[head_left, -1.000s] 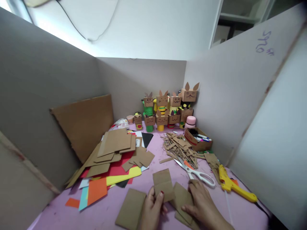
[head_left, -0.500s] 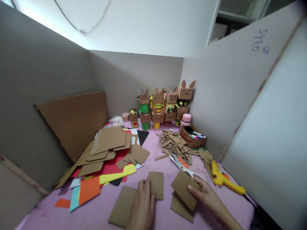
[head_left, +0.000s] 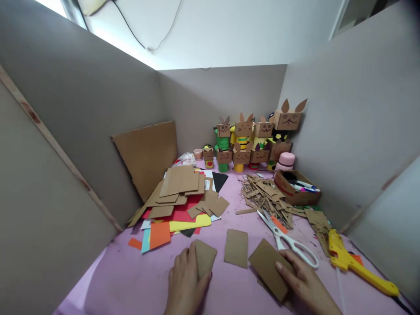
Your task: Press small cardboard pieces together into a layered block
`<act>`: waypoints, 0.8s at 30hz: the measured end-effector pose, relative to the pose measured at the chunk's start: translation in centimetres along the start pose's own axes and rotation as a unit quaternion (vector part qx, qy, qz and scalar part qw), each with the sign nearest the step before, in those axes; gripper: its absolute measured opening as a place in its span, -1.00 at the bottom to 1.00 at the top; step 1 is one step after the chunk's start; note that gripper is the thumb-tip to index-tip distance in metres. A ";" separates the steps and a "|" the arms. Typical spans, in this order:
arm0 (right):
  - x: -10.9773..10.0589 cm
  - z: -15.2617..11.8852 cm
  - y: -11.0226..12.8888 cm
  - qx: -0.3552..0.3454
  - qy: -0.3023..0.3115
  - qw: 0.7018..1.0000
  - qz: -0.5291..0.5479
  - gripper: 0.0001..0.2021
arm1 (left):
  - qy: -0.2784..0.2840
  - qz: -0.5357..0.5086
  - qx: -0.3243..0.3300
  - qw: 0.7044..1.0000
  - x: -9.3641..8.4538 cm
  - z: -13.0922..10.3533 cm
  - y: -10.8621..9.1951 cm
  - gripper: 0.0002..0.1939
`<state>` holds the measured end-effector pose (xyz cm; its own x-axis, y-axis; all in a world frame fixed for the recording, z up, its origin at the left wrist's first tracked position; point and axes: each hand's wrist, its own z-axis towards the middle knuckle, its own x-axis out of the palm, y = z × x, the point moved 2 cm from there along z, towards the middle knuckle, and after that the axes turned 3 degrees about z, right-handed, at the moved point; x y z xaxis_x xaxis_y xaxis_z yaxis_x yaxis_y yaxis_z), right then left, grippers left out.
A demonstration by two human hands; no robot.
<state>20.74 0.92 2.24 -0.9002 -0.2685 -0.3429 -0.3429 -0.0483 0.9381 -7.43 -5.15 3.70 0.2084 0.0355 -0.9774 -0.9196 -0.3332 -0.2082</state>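
Note:
My left hand (head_left: 187,275) is closed around a small cardboard piece (head_left: 205,256), thumb at its near edge and fingers along its left side. In my right hand (head_left: 303,280) is another cardboard rectangle (head_left: 269,264), the thumb pressing on its face. A corner of a further brown piece shows beneath that rectangle; whether it is held too, I cannot tell. Between my hands a cardboard rectangle (head_left: 236,248) lies flat on the pink tabletop (head_left: 131,284). White-handled scissors (head_left: 282,236) rest partly open just beyond my right hand.
Stacked cardboard sheets (head_left: 180,180) and coloured paper (head_left: 159,235) lie left. Cardboard scraps (head_left: 265,197), a pen box (head_left: 303,199) and a yellow glue gun (head_left: 357,267) are right. Cardboard animal figures (head_left: 243,153) stand at the back, between grey partitions (head_left: 223,96).
The view has swung left. My left hand has come off the middle rectangle, which now lies alone, and grips another piece. My right hand still holds its cardboard, now covering more of the lower piece.

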 end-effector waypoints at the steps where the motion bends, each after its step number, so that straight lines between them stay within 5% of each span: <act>1: 0.6 0.0 0.4 -0.003 0.011 1.000 0.019 -0.63 | 0.000 -0.010 0.008 1.000 0.0 0.0 0.0 -0.32; 6: 2.3 0.2 0.6 -0.031 0.006 0.998 -0.046 -0.67 | -0.021 -0.042 0.023 0.999 0.2 0.1 -0.5 -0.37; 12: 1.2 0.1 -1.5 0.006 -0.013 0.979 -0.202 -0.54 | -0.058 -0.055 0.042 0.996 0.6 -0.4 -1.1 -0.36; 17: 0.9 0.0 -2.0 -0.036 -0.051 0.954 -0.294 -0.53 | -0.067 -0.100 0.112 0.986 1.1 -0.7 -1.7 -0.28; 21: 1.6 0.1 -1.0 -0.071 -0.090 0.967 -0.229 -0.54 | -0.071 -0.132 0.196 0.969 1.6 -1.2 -2.2 -0.17; 24: 3.4 0.1 0.3 -0.072 -0.042 0.991 -0.106 -0.54 | -0.069 -0.151 0.298 0.940 1.8 -1.8 -3.0 -0.03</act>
<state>17.55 0.09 1.35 -0.8332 -0.1574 -0.5301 -0.4904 -0.2328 0.8398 -3.74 -5.78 2.65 0.4820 0.1788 -0.8577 -0.8577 0.2963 -0.4202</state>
